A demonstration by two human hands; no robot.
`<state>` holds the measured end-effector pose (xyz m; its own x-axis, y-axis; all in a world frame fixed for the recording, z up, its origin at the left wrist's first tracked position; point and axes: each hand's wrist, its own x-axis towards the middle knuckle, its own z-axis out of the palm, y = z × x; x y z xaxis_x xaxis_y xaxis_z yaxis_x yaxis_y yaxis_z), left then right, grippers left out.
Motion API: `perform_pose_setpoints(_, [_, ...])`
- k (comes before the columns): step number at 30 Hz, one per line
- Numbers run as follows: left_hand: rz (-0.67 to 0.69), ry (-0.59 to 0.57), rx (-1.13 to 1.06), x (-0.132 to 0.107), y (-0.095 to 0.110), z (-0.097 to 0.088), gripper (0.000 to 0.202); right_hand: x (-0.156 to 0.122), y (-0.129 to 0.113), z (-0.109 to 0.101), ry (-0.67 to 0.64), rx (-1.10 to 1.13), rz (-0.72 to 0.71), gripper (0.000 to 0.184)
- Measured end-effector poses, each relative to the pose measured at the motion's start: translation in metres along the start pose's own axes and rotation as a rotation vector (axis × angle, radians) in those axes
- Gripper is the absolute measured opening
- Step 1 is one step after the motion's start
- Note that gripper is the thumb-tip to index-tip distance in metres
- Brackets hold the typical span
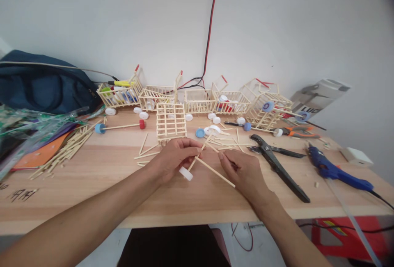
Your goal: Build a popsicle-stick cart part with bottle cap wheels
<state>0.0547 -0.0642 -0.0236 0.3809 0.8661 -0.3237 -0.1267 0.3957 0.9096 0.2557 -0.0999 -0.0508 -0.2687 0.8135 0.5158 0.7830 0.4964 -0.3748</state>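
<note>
My left hand (pixel 178 156) is closed, thumb and fingers pinching a thin wooden axle stick with a white cap wheel (pixel 186 173) at its near end and another white cap (pixel 214 130) by its far end. A longer wooden stick (pixel 217 173) slants from the axle toward the right, below my right hand (pixel 243 172). That hand is also closed, its thumb and fingertips on the end of a wooden stick (pixel 213 148) that reaches to the axle. Just behind my left hand stands a small lattice basket (pixel 171 122) made of sticks.
Several stick-built carts (pixel 200 101) line the wall. Black pliers (pixel 278 164) and a blue glue gun (pixel 335 170) lie to the right. Loose sticks (pixel 72 146) and plastic packaging (pixel 33 131) are on the left, near a blue bag (pixel 49 82). A cap-wheeled axle (pixel 121 126) lies mid-left.
</note>
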Motion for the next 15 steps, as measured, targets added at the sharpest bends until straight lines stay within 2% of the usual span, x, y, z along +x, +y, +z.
perform_pose_setpoints(15, [0.004, 0.0, 0.001, 0.0009, -0.0013, -0.0016, 0.018, 0.001, -0.0014, -0.0008, 0.008, -0.003, -0.004, 0.039])
